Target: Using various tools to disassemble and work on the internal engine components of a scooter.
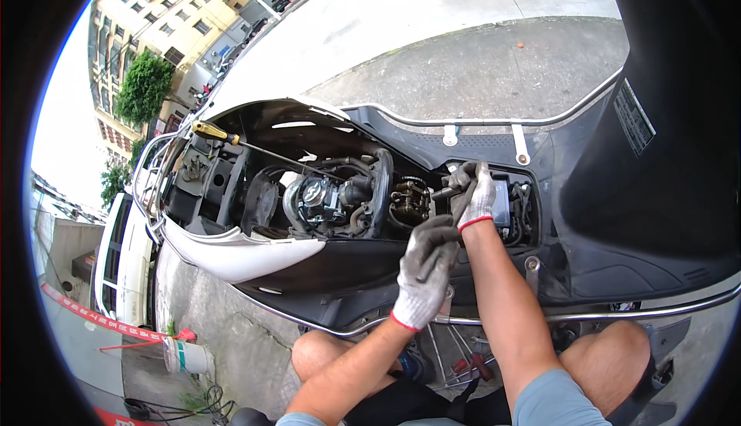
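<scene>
Head view: exposed metal engine part (409, 201) right of frame centre, bay (340, 136) running left-right; gloved right hand (474, 196) seemingly nearer, to its right, gloved left hand (428, 264) below, both curled, grips unclear.

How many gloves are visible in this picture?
2: one on the left hand, over the scooter; one on the right hand, over its open compartment. Others may be hidden.
</scene>
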A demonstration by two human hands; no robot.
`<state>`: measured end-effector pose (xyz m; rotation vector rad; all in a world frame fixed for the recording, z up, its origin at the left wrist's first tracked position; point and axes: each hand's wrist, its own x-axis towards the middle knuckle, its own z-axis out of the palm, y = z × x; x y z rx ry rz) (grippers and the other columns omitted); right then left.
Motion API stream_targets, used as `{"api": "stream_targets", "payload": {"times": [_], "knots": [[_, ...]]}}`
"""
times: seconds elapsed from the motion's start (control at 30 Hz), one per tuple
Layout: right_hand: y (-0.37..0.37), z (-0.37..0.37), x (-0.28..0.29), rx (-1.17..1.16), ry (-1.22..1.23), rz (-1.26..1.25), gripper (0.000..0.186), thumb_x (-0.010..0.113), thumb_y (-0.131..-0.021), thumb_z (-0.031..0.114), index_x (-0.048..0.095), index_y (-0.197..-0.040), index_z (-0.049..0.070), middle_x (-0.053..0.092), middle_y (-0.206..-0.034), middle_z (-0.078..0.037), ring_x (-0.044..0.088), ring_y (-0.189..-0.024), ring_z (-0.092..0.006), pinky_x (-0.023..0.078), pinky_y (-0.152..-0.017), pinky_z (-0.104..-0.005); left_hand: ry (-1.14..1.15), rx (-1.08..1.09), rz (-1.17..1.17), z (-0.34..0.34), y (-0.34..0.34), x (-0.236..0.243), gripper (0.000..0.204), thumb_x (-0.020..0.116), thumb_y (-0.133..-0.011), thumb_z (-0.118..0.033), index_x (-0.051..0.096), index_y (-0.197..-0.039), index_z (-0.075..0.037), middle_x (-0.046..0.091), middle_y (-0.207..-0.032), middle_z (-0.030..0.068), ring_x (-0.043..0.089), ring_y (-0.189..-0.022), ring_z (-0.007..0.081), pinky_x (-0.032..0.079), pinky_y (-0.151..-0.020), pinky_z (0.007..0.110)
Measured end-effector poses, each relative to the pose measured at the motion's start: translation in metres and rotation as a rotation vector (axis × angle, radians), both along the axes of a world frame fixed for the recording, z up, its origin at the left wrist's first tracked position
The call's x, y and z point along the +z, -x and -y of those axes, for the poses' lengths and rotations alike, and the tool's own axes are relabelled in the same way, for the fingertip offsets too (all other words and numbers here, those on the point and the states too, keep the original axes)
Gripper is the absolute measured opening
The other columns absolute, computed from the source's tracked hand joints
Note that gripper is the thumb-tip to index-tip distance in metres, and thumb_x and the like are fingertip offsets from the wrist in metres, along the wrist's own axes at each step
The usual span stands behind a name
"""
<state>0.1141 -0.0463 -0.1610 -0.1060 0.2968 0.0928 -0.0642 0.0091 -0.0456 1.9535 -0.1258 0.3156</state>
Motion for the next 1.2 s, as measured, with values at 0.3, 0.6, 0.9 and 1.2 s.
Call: {"api": "stream_targets", "payload": {"times": [0.3, 0.6, 0.9, 1.2], "knots": [[0.035, -0.001, 0.029, -0.051, 0.270, -0.137, 0.027, 0.051, -0.103, 0.028, 0.051, -0.088, 0.007, 0.044, -0.064, -0.004, 0.044, -0.049, -0.0168, 0.045, -0.052, -0.0344, 0.312, 0.034, -0.175, -0.027, -0.091, 0.081, 0.033, 0.060, -0.100, -0.036, 0.057, -0.105, -0.004, 0.069, -0.096, 0.0117, 0.068, -0.087, 0.0200, 0.055, -0.079, 0.034], [0.041, -0.010, 0.009, -0.121, 0.227, -0.207, 0.025, 0.056, -0.100, 0.028, 0.056, -0.088, 0.006, 0.051, -0.065, -0.004, 0.048, -0.048, -0.0148, 0.044, -0.046, -0.0312, 0.177, 0.047, -0.322, -0.019, -0.152, 0.075, 0.031, 0.055, -0.100, -0.032, 0.058, -0.101, -0.001, 0.069, -0.083, 0.0121, 0.067, -0.074, 0.0205, 0.056, -0.066, 0.034], [0.044, -0.014, 0.005, -0.085, 0.135, -0.329, 0.027, 0.053, -0.102, 0.029, 0.054, -0.084, 0.009, 0.046, -0.060, -0.002, 0.042, -0.047, -0.0140, 0.042, -0.049, -0.0316, 0.195, 0.017, -0.297, -0.017, -0.205, 0.056, 0.035, 0.057, -0.100, -0.029, 0.052, -0.117, 0.001, 0.065, -0.094, 0.0123, 0.067, -0.082, 0.0204, 0.058, -0.071, 0.035], [0.042, -0.017, 0.006, -0.041, 0.231, -0.319, 0.028, 0.051, -0.100, 0.031, 0.055, -0.086, 0.007, 0.046, -0.059, -0.001, 0.044, -0.047, -0.0146, 0.042, -0.047, -0.0321, 0.684, 0.091, -0.378, -0.017, -0.235, 0.053, 0.034, 0.057, -0.099, -0.042, 0.050, -0.083, -0.013, 0.054, -0.070, 0.0043, 0.058, -0.060, 0.0190, 0.052, -0.057, 0.039]]}}
